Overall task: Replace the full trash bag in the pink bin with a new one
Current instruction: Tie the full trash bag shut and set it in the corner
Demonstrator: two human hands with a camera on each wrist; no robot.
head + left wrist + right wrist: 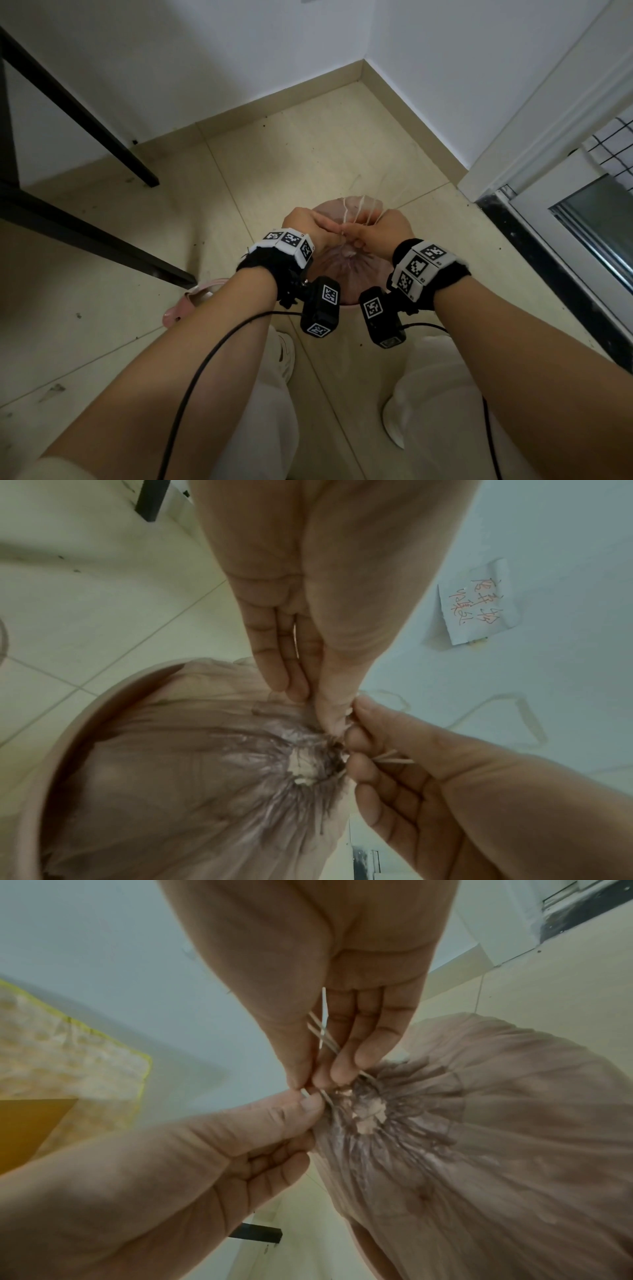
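The pink bin (65, 729) stands on the floor between my feet. It holds a full translucent pinkish trash bag (337, 270) whose mouth is cinched into a tight pucker (368, 1118). Thin white drawstring strands (356, 210) rise from the pucker. My left hand (329, 229) pinches the drawstring right at the gathered neck, thumb against fingertips (329, 718). My right hand (354, 236) meets it from the other side and grips several strands (322, 1037) between thumb and fingers. Both hands touch each other above the bag's centre. No new bag is in view.
Black table legs (102, 120) slant across the left. A pink slipper (191, 301) lies left of the bin. White walls meet in a corner behind, and a door frame (548, 137) runs down the right. A handwritten note (476, 610) hangs on the wall.
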